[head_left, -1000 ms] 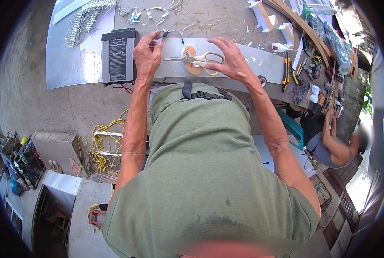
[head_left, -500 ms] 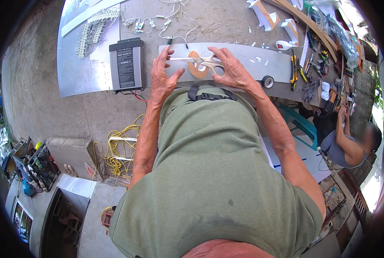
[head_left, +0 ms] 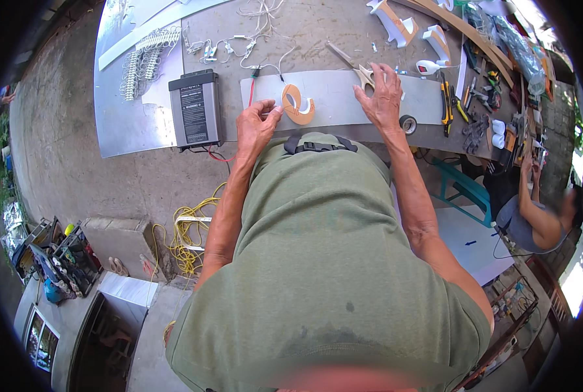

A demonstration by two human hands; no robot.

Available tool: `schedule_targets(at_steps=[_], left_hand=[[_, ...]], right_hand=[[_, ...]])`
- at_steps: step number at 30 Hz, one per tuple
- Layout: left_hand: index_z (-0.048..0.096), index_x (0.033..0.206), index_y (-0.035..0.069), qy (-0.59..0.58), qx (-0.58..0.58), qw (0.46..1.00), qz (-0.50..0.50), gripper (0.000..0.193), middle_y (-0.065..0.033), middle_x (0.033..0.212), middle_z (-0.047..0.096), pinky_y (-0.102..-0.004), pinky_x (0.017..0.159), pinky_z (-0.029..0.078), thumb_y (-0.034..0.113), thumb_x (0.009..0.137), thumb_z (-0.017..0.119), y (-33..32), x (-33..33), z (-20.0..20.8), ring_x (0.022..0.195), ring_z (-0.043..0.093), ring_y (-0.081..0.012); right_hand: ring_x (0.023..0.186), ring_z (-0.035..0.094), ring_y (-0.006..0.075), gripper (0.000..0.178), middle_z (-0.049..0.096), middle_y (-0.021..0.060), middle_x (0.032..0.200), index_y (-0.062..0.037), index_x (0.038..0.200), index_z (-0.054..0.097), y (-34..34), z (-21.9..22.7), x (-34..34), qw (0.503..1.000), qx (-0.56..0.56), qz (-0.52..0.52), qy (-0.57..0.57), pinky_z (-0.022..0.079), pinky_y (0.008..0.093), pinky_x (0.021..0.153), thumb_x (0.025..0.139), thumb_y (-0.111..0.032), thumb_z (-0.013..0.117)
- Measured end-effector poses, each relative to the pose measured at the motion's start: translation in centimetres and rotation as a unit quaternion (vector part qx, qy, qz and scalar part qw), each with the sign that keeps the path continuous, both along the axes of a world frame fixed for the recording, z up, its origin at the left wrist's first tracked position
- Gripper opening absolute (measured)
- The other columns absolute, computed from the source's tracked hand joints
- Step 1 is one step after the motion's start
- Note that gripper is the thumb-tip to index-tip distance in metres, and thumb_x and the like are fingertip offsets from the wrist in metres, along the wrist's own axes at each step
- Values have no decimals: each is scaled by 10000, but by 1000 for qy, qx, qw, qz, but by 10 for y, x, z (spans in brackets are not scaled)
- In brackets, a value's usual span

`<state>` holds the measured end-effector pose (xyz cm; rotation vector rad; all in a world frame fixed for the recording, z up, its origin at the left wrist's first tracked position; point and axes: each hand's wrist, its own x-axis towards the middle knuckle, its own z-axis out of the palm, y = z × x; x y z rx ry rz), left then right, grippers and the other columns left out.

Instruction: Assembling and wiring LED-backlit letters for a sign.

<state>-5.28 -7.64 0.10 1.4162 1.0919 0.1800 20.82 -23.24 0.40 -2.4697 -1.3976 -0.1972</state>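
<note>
A small curved, letter-shaped piece [head_left: 289,98] with a tan face and white inner edge lies on a pale sheet strip [head_left: 337,98] at the table's front edge. My left hand [head_left: 256,125] is beside its left side, with thumb and fingers pinched together; whatever they hold, if anything, is too small to make out. At the right, my right hand [head_left: 384,104] has its fingers apart over the handles of the scissors [head_left: 347,59]. The scissors lie slanted, blades pointing away to the far left, their handles partly hidden by the fingers.
A black-and-grey power supply box [head_left: 197,110] stands left, with a red lead [head_left: 252,90] nearby. Strings of small light modules [head_left: 149,55] lie behind it. To the right are a tape roll [head_left: 407,124], a yellow-black cutter [head_left: 446,104] and several tools. A person [head_left: 533,219] works far right.
The scissors have gone from between my hands to the right side of the table, and my right hand has loosened from them. My left hand has lowered and its fingers have closed.
</note>
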Motion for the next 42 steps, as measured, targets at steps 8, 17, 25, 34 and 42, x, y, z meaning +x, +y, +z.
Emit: schedule_targets(at_steps=[8, 17, 25, 34, 42], left_hand=[[592, 1253, -121, -10, -44, 999, -7, 475, -194, 1041, 720, -291, 763, 590, 225, 944, 692, 2, 7, -4, 914, 718, -203], [575, 1234, -152, -77, -130, 988, 16, 473, -203, 1066, 704, -292, 779, 597, 185, 930, 710, 4, 5, -18, 924, 714, -215], [598, 1215, -150, -93, -159, 981, 57, 478, -195, 1057, 702, -274, 768, 596, 166, 892, 752, 4, 9, -25, 901, 708, -208], [613, 1192, -160, -74, -87, 993, 41, 507, -190, 1036, 711, -262, 731, 586, 171, 850, 787, 1, 14, -27, 873, 707, -199], [631, 1174, -136, -72, -94, 992, 39, 495, -172, 1013, 718, -263, 741, 583, 183, 839, 806, 1, 16, -32, 885, 708, -195]], right_hand=[[1100, 618, 315, 685, 614, 200, 1206, -2, 1318, 571, 32, 25, -58, 840, -16, 94, 534, 497, 417, 971, 796, -391, 784], [1102, 517, 379, 675, 597, 224, 1190, 3, 1305, 519, 38, -9, -98, 925, -36, 132, 354, 445, 463, 991, 787, -358, 758], [1103, 517, 386, 692, 596, 234, 1181, 44, 1317, 512, 49, -3, -117, 937, -56, 71, 339, 444, 455, 996, 787, -331, 754], [1093, 549, 409, 561, 623, 242, 1094, 28, 1190, 578, 53, -11, -123, 948, 5, 27, 318, 468, 484, 946, 760, -310, 703], [931, 646, 422, 427, 690, 264, 990, 53, 1020, 691, 61, -14, -105, 903, -3, -28, 429, 509, 472, 872, 768, -289, 645]])
